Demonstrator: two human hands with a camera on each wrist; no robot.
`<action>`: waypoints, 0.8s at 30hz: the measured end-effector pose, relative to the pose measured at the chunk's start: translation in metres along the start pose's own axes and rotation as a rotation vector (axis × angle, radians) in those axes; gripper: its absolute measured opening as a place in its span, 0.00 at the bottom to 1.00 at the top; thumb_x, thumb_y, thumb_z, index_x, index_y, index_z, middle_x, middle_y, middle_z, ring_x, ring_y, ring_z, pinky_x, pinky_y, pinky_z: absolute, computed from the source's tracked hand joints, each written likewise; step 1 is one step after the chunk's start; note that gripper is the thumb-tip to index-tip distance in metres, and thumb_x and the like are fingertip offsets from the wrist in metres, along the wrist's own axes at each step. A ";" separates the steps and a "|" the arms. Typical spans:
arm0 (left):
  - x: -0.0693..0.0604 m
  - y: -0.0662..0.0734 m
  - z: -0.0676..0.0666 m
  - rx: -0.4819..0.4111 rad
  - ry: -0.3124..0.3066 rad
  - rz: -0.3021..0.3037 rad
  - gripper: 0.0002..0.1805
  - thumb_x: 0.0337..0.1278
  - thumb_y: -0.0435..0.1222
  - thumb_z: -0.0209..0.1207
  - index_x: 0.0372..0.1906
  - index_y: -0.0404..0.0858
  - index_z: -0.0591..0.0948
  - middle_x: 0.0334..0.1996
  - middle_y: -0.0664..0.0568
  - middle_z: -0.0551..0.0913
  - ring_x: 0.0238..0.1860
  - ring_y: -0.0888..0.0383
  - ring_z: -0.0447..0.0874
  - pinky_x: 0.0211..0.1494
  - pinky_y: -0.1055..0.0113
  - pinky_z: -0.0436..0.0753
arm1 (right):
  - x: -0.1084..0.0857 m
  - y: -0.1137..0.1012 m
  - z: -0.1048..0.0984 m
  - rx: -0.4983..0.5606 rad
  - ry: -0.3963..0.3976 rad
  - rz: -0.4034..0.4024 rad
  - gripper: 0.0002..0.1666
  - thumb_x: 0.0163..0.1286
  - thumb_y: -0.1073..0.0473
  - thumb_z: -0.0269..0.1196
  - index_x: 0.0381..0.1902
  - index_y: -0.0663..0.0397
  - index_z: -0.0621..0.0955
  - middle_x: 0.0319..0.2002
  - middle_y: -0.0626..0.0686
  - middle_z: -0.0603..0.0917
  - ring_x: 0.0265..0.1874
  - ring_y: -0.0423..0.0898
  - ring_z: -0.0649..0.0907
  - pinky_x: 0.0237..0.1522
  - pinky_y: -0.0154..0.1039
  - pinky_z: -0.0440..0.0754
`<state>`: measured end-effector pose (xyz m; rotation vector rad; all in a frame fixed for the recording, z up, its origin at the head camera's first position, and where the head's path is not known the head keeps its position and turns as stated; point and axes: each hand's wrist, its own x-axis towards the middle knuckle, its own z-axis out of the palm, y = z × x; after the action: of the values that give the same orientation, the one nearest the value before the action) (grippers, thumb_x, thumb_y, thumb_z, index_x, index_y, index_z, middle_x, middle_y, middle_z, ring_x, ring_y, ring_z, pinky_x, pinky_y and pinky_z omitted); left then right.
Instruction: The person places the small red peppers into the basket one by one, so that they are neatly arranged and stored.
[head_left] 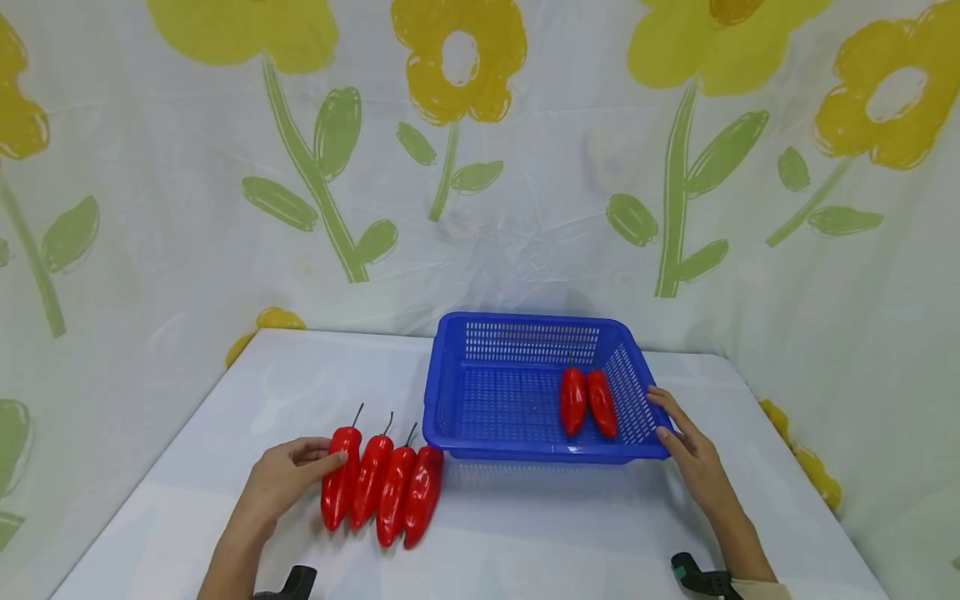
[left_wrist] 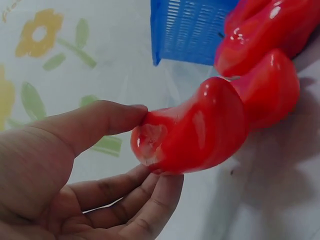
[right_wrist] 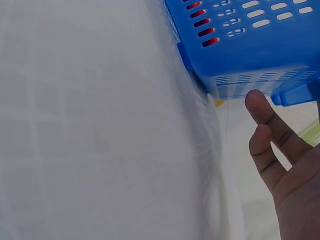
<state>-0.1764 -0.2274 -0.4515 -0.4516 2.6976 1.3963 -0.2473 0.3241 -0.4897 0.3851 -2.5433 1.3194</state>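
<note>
Four red peppers lie side by side left of the blue basket (head_left: 517, 454). My left hand (head_left: 281, 483) pinches the leftmost pepper (head_left: 341, 479) between thumb and fingers. In the left wrist view, thumb and fingertips of the left hand (left_wrist: 100, 165) grip one end of that pepper (left_wrist: 205, 130). Two more peppers (head_left: 573, 402) rest inside the basket at its right side. At the basket's right front corner is my right hand (head_left: 697, 462), fingers extended along the rim. The right wrist view has this hand (right_wrist: 285, 155) beside the basket (right_wrist: 250, 60), fingers slightly bent.
The white table (head_left: 525, 542) stands against a pale cloth backdrop (head_left: 525, 250) with yellow flowers and green leaves. Dark straps with devices sit on both wrists, at the front edge of the head view.
</note>
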 end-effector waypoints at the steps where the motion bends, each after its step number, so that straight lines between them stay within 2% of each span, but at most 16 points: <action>1: 0.000 0.002 -0.001 -0.001 -0.002 0.010 0.38 0.54 0.53 0.69 0.61 0.29 0.76 0.50 0.40 0.82 0.50 0.45 0.80 0.47 0.52 0.86 | -0.001 0.000 0.000 0.004 -0.001 0.001 0.29 0.80 0.54 0.51 0.76 0.39 0.65 0.77 0.44 0.60 0.71 0.33 0.61 0.62 0.66 0.69; 5: 0.001 0.013 -0.002 0.005 -0.008 0.056 0.36 0.55 0.53 0.69 0.61 0.31 0.77 0.50 0.41 0.83 0.51 0.44 0.81 0.49 0.50 0.85 | -0.001 -0.001 0.000 0.020 -0.001 -0.012 0.29 0.80 0.55 0.51 0.76 0.39 0.65 0.77 0.45 0.60 0.69 0.26 0.59 0.62 0.69 0.68; 6: 0.002 0.016 -0.002 0.008 -0.010 0.066 0.36 0.55 0.53 0.69 0.60 0.32 0.78 0.50 0.42 0.83 0.52 0.44 0.81 0.50 0.49 0.85 | 0.000 -0.002 0.000 0.030 0.000 -0.018 0.29 0.80 0.55 0.51 0.76 0.40 0.66 0.77 0.45 0.60 0.67 0.23 0.59 0.60 0.74 0.65; 10: 0.004 0.030 -0.003 0.003 -0.022 0.082 0.36 0.55 0.53 0.68 0.61 0.32 0.78 0.51 0.41 0.83 0.53 0.44 0.81 0.52 0.47 0.84 | 0.000 -0.003 0.000 0.036 0.000 -0.026 0.29 0.80 0.56 0.51 0.76 0.41 0.66 0.77 0.47 0.61 0.68 0.24 0.59 0.59 0.74 0.66; 12: 0.006 0.037 -0.003 -0.017 -0.035 0.087 0.37 0.56 0.53 0.68 0.62 0.32 0.77 0.52 0.40 0.82 0.53 0.43 0.80 0.53 0.45 0.83 | 0.001 -0.003 0.000 0.033 0.000 -0.025 0.29 0.80 0.55 0.51 0.76 0.41 0.66 0.77 0.47 0.61 0.71 0.29 0.60 0.59 0.73 0.66; 15: 0.009 0.047 -0.001 -0.062 -0.053 0.101 0.36 0.57 0.53 0.67 0.63 0.32 0.76 0.54 0.40 0.81 0.55 0.43 0.79 0.56 0.43 0.81 | 0.001 -0.004 0.000 0.026 0.002 -0.024 0.29 0.80 0.55 0.52 0.76 0.41 0.66 0.77 0.47 0.61 0.74 0.48 0.61 0.59 0.72 0.67; 18: 0.014 0.057 0.002 -0.102 -0.058 0.115 0.36 0.59 0.52 0.67 0.64 0.33 0.75 0.55 0.40 0.81 0.56 0.43 0.79 0.59 0.42 0.79 | 0.000 -0.005 0.000 0.026 0.007 -0.018 0.29 0.79 0.54 0.52 0.76 0.41 0.66 0.77 0.47 0.61 0.73 0.64 0.61 0.59 0.72 0.67; 20: 0.017 0.063 0.005 -0.118 -0.051 0.125 0.35 0.59 0.52 0.66 0.64 0.33 0.75 0.56 0.39 0.81 0.57 0.43 0.79 0.60 0.42 0.78 | 0.000 -0.005 0.000 0.032 0.005 -0.015 0.29 0.79 0.54 0.52 0.76 0.41 0.66 0.77 0.48 0.61 0.72 0.68 0.61 0.59 0.73 0.66; 24: 0.023 0.076 0.010 -0.136 -0.041 0.143 0.35 0.59 0.51 0.66 0.65 0.33 0.75 0.56 0.38 0.81 0.57 0.41 0.79 0.61 0.41 0.77 | 0.000 -0.004 0.000 0.044 -0.002 -0.008 0.29 0.80 0.54 0.52 0.76 0.41 0.66 0.77 0.48 0.60 0.72 0.68 0.60 0.60 0.74 0.65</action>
<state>-0.2215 -0.1829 -0.4020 -0.2385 2.6593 1.6142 -0.2458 0.3218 -0.4864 0.4046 -2.5158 1.3751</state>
